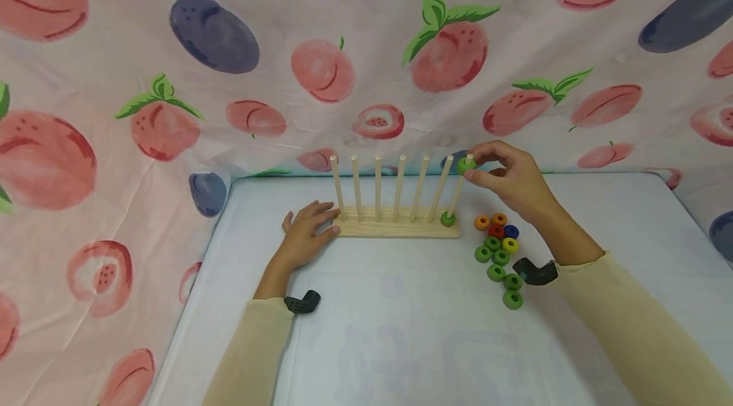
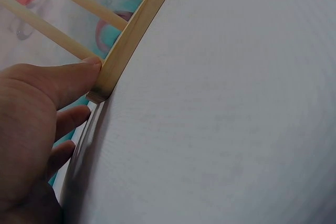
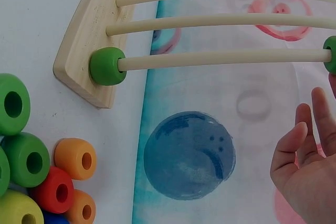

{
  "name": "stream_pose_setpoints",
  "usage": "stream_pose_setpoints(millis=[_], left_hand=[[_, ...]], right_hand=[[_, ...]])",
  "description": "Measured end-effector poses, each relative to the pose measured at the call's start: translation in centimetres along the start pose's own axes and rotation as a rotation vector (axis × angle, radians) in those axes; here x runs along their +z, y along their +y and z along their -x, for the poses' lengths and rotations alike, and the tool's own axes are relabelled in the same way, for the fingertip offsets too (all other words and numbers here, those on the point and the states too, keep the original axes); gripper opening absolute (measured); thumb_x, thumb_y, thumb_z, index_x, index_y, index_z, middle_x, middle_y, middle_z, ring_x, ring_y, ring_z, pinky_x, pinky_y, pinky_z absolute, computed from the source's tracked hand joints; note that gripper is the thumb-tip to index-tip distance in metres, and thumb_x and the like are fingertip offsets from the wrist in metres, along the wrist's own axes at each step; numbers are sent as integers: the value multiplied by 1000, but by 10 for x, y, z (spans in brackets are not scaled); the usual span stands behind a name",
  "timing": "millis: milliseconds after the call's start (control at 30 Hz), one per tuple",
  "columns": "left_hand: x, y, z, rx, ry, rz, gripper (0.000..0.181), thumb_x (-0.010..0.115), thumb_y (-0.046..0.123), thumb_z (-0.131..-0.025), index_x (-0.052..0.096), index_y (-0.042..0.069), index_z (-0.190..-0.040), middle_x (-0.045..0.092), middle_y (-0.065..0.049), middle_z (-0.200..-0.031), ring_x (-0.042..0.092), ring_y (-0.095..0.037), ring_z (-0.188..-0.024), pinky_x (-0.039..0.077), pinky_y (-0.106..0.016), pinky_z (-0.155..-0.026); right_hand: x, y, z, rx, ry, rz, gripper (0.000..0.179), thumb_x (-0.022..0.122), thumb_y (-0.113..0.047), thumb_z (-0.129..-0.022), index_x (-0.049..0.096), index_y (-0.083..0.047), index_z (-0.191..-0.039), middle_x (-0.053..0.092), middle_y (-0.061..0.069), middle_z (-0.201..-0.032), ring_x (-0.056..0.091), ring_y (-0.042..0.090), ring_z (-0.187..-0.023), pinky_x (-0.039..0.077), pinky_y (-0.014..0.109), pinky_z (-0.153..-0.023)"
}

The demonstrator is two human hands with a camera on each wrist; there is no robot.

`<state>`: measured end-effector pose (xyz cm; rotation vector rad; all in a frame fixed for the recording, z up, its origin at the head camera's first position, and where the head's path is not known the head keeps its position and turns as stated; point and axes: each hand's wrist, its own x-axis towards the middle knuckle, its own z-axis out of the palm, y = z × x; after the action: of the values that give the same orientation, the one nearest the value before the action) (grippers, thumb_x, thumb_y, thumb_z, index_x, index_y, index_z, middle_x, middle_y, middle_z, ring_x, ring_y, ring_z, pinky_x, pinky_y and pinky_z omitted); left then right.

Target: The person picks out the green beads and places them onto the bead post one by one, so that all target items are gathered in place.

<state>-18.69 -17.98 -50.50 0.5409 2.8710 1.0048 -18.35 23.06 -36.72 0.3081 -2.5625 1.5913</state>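
1. Right hand (image 1: 509,180) pinches a green bead (image 1: 466,166) around the rightmost peg's (image 1: 457,195) tip.
2. One green bead (image 1: 448,219) already sits at its foot; six other pegs (image 1: 399,189) stand bare.
3. Left hand (image 1: 306,234), fingers spread, touches the wooden base (image 1: 395,230).
4. Eleven loose beads (image 1: 497,256) lie unthreaded beside it.

White table (image 1: 372,304), pale fruit-print cloth (image 1: 366,24) behind and left
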Motion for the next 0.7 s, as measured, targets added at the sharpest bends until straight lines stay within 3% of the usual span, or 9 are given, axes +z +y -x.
stream_pose_setpoints(millis=[300, 467, 700], left_hand=[[1, 0, 0, -1, 1, -2, 46, 64, 37, -101, 62, 19, -143, 48, -4, -158, 26, -33, -155, -4, -70, -119], [0, -1, 0, -1, 6, -6, 45, 64, 37, -101, 62, 19, -142, 48, -5, -158, 27, -33, -155, -3, -71, -119], [1, -1, 0, 2, 3, 0, 46, 64, 37, -101, 62, 18, -143, 48, -5, -157, 27, -34, -155, -3, -71, -118]], right_hand=[[-1, 1, 1, -4, 1, -5, 25, 75, -14, -93, 68, -10, -116, 66, -13, -104, 63, 11, -105, 50, 17, -83], [-1, 2, 2, 34, -8, 23, 23, 74, -20, -94, 67, -10, -114, 65, -13, -112, 59, 14, -110, 49, 18, -87], [-9, 12, 7, 81, -48, 111, 27, 72, -31, -97, 66, -14, -117, 65, 2, -122, 55, 9, -115, 47, 20, -92]])
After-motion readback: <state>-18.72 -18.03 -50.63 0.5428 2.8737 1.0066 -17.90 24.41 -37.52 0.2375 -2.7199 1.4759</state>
